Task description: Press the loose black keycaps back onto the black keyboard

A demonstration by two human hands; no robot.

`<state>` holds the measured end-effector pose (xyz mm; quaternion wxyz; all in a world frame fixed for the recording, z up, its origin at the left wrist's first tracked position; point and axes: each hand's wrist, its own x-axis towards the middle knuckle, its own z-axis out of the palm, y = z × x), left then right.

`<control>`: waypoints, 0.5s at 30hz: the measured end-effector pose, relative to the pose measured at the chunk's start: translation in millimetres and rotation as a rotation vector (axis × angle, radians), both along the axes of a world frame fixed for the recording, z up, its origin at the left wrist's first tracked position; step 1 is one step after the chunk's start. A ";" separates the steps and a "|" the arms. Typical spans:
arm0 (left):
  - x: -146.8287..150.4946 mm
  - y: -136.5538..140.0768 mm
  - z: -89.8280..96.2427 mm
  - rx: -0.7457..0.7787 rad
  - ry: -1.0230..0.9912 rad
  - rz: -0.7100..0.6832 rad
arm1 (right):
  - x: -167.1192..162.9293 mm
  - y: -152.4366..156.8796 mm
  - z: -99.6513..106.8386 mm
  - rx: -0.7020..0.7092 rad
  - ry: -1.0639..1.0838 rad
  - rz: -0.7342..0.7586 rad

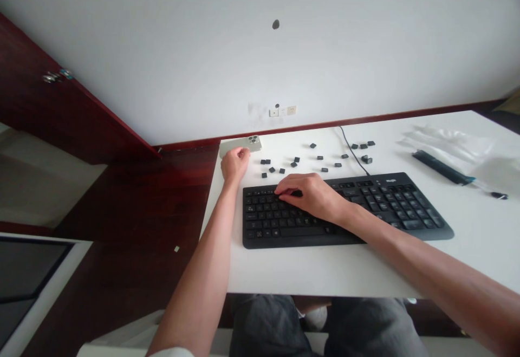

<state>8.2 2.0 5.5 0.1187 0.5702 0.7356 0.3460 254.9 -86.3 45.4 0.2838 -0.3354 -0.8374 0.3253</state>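
Note:
A black keyboard [300, 232] lies on the white table. My right hand [311, 194] reaches over it from the right, thumb and fingers drawn together at the upper row of keys; what is between the fingertips is hidden. Behind the keyboard, several loose black keycaps [294, 164] are scattered over the tabletop. Near the table's left edge, my left hand [235, 164] rests with curled fingers in front of a pale phone [238, 143] that lies camera side up. Whether those curled fingers hold anything does not show.
The white table [276, 270] meets the wall at the back. A cable [352, 148] runs from the keyboard to the rear edge. On the right lie a black strip-shaped object [441, 167] and clear plastic wrapping [455, 143]. A dark red door [60, 91] stands on the left.

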 end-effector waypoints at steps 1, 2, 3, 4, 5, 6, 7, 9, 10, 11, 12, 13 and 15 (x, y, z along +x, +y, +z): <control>0.3 -0.3 0.3 0.000 -0.001 0.001 | 0.6 -0.5 -0.8 0.016 -0.009 0.003; 0.7 -0.6 0.8 0.000 -0.003 0.001 | 0.8 -0.6 -1.4 0.033 -0.017 0.013; 1.0 -0.8 1.3 0.000 -0.004 0.001 | 0.5 -0.3 -2.0 0.049 -0.022 0.026; 1.2 -1.0 1.8 -0.002 -0.004 0.002 | -0.2 0.2 -2.7 0.060 -0.024 0.041; 1.5 -1.2 2.4 -0.004 -0.002 0.001 | -0.9 0.9 -3.6 0.066 -0.022 0.053; 1.6 -1.3 2.9 -0.008 0.003 -0.002 | -1.7 1.6 -4.6 0.071 -0.020 0.061; 1.7 -1.4 3.4 -0.011 0.008 -0.005 | -2.3 2.2 -5.6 0.077 -0.021 0.069; 1.6 -1.1 3.8 -0.015 0.014 -0.008 | -2.8 3.1 -7.7 0.103 -0.029 0.088; 1.5 -0.7 3.8 -0.016 0.009 0.000 | -2.7 3.3 -8.7 0.121 -0.035 0.099; 1.3 -0.2 3.6 -0.017 0.005 0.011 | -2.5 3.4 -9.4 0.140 -0.037 0.108; 1.0 0.3 3.3 -0.021 0.003 0.014 | -2.1 3.3 -10.0 0.160 -0.038 0.116; 0.8 0.8 2.8 -0.023 0.002 0.012 | -1.7 3.1 -10.3 0.177 -0.042 0.124; 0.3 1.6 2.1 -0.018 0.012 0.005 | -1.1 2.3 -10.5 0.208 -0.062 0.137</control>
